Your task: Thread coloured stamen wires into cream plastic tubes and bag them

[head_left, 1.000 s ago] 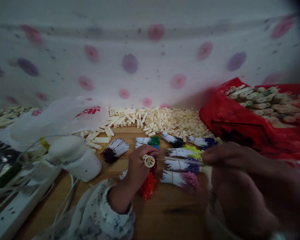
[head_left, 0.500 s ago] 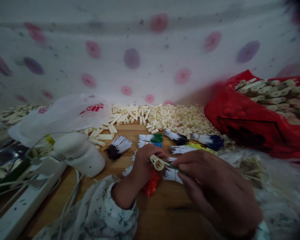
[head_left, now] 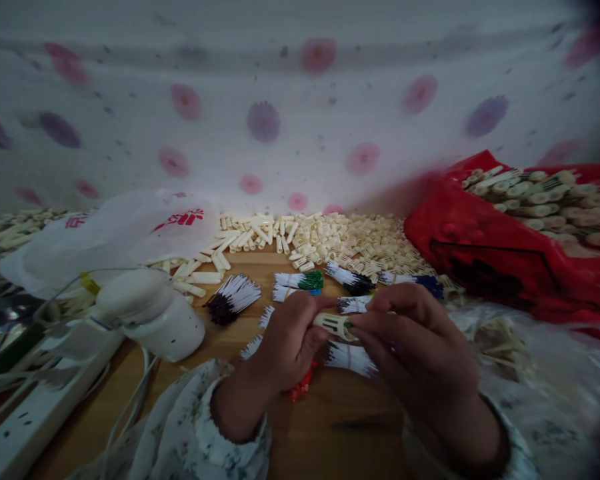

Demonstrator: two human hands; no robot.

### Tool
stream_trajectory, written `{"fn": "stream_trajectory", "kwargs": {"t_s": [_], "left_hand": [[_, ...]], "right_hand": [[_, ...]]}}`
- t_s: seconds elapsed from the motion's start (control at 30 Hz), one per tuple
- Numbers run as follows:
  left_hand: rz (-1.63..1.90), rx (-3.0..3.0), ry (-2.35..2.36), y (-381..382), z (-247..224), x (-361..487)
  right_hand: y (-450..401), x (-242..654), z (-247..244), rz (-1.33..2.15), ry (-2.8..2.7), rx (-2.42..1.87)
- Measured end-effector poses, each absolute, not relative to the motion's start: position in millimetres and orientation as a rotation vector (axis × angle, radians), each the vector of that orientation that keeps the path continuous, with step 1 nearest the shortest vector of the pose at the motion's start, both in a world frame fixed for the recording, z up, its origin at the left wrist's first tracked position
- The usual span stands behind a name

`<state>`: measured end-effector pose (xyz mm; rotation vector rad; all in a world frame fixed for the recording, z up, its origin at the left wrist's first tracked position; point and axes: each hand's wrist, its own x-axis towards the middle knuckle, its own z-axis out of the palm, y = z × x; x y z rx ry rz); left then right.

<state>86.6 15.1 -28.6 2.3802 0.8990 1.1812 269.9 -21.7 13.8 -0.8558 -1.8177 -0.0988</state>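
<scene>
The slotted tube [head_left: 332, 325] looks like matt plastic, the tabletop [head_left: 325, 437] like smooth wood.

On my feed: wood tbl [head_left: 325, 440] w/ loose cream tubes [head_left: 254, 233] along back; stick bundles [head_left: 236, 295], wht w/ colored tips, mid. I see pwr strip [head_left: 37, 417] + wht jar [head_left: 173, 328] L, red bag [head_left: 470, 240] R.

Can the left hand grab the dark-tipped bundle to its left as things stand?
Probably not: the left hand is holding the slotted tube, though nothing covers the dark-tipped bundle.
</scene>
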Motion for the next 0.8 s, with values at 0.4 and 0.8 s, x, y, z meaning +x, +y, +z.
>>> {"fn": "stream_trajectory", "kwargs": {"t_s": [0.4, 0.8], "left_hand": [[1.259, 2.55, 1.198, 17, -24, 92], [1.182, 2.605, 1.351, 21, -26, 91]], "right_hand": [[-14, 263, 8, 0.062, -1.732, -0.976], [-2, 260, -10, 0.581, -1.523, -0.978]]}}
